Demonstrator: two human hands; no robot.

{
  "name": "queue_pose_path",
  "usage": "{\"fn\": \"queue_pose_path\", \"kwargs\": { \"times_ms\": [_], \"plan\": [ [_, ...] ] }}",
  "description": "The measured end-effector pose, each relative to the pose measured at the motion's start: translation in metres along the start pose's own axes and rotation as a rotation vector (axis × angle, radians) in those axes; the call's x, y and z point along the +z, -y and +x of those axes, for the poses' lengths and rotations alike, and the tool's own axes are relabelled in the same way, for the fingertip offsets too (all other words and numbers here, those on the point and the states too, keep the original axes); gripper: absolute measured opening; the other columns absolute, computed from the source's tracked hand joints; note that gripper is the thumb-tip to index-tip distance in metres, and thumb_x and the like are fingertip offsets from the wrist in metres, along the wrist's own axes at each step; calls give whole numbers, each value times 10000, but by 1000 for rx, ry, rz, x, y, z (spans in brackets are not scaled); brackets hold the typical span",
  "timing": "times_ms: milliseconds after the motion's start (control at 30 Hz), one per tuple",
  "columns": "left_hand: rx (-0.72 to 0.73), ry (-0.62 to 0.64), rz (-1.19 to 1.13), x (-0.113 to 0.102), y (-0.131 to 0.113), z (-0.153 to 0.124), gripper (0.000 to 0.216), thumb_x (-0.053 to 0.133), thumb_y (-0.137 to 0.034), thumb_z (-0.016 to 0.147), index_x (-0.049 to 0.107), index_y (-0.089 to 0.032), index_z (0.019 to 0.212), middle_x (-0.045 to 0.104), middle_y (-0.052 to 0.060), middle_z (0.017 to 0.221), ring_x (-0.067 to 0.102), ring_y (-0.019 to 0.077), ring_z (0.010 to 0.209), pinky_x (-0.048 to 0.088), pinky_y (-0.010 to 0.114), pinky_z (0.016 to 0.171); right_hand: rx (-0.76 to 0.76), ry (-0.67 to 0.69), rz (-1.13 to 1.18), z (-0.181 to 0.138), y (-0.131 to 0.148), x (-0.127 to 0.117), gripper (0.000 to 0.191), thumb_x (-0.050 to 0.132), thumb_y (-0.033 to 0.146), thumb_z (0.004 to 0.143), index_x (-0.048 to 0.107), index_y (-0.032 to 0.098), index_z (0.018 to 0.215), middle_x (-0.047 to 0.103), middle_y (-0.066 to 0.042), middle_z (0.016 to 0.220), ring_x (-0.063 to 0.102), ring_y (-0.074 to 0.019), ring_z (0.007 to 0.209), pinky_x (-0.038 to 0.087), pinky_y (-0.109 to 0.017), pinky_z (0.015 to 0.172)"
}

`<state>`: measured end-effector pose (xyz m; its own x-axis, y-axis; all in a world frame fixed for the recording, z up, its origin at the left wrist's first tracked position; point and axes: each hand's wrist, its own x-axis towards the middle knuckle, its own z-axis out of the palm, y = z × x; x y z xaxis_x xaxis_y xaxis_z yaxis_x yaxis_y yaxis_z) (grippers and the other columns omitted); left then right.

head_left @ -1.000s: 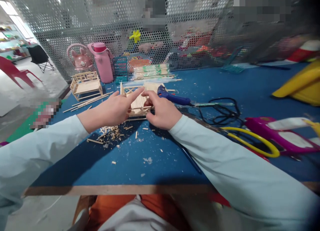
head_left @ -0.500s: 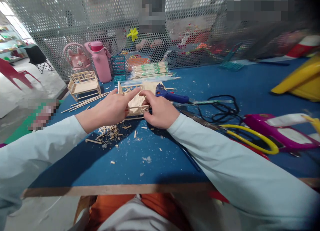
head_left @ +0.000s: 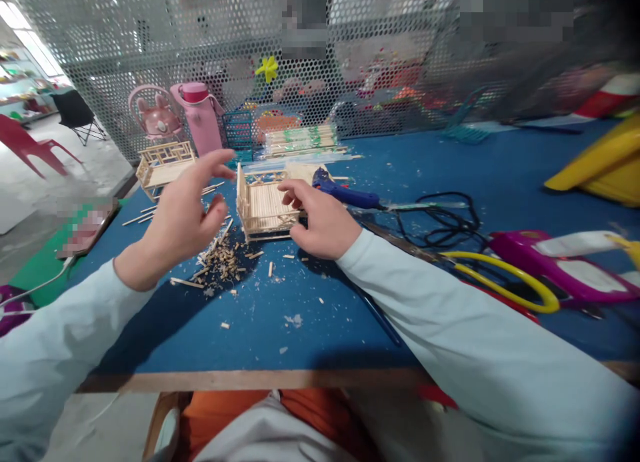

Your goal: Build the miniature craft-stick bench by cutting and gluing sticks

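Note:
A miniature bench of pale wooden sticks [head_left: 267, 203] stands on the blue table in front of me, with a slatted seat and a raised left end. My right hand [head_left: 325, 222] is at its right end, thumb by the front corner and fingers curled over the side; the hand covers that end. My left hand [head_left: 175, 209] is in the air left of the bench, fingers spread, holding nothing. Below it lies a heap of stick offcuts [head_left: 223, 262]. A blue hot glue gun [head_left: 350, 194] rests just beyond my right hand.
A second stick bench [head_left: 167, 169] stands back left beside a pink bottle [head_left: 203, 119]. Long sticks [head_left: 140, 217] lie before it. Bundled sticks [head_left: 300, 137] lie by the perforated metal screen [head_left: 390, 62]. Rightward are yellow-handled cutters [head_left: 505, 275], a black cable [head_left: 445, 229] and a purple device [head_left: 530, 249].
My left hand has left the miniature bench and moved left, its fingers spreading, so the bench's left end shows. My right hand has stayed at the right end.

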<state>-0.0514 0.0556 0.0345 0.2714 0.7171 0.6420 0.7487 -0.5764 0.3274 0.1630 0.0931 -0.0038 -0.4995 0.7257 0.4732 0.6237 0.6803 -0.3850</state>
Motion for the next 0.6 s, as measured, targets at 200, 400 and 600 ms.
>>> {"fn": "queue_pose_path", "kwargs": {
  "times_ms": [200, 400, 600],
  "plan": [
    [-685, -244, -802, 19, 10, -23, 226, 697, -175, 663, 557, -159, 839, 551, -46, 646, 530, 64, 572, 459, 201, 589, -102, -65, 145, 7, 1, 0, 548, 476, 82, 557, 487, 143, 1102, 590, -73, 929, 538, -181, 801, 464, -358, 768],
    [-919, -128, -1289, 28, -13, -33, 391, 793, -160, 577, 554, -148, 886, 640, -43, 637, 606, 65, 586, 515, 212, 658, -191, -231, 174, 3, 24, -5, 245, 503, 96, 713, 632, 157, 913, 632, -23, 757, 549, -125, 651, 469, -275, 659],
    [-819, 110, -1362, 32, -18, -42, 551, 798, -199, 610, 483, -167, 1061, 679, -34, 646, 645, 95, 602, 527, 239, 667, -192, 70, 449, -2, 36, -2, 156, 549, 198, 827, 699, 175, 867, 730, -29, 879, 662, -133, 788, 496, -246, 712]
  ]
}}
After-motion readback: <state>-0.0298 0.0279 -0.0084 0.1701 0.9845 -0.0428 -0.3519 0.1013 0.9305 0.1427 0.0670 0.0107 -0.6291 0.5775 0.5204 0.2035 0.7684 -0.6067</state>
